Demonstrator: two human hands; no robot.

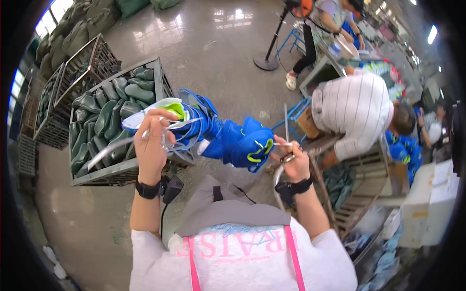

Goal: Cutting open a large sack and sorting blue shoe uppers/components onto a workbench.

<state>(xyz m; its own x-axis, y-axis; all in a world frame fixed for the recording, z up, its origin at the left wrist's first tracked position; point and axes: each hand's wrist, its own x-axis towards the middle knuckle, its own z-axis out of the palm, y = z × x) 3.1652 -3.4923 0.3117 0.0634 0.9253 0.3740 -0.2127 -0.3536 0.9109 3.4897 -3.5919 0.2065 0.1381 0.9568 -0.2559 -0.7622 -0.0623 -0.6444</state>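
Note:
A bundle of blue shoe uppers (242, 140) with neon green trim hangs between my hands. At its left end is a white and blue piece (172, 109) with a bright green lining. My left hand (154, 138) is closed beside that piece, gripping a whitish strap (111, 151) whose loose end trails to the lower left. At the right end of the bundle, my right hand (293, 162) pinches a thin white cord (282, 144). A small dark loop (287, 158) shows at its fingers; what it belongs to is unclear.
A metal crate (128, 173) full of dark green shoe lasts (104, 119) stands at the left, more crates behind it. At the right, a person in a striped shirt (354, 111) bends over a slatted crate (361, 194). A fan stand (266, 62) is farther off.

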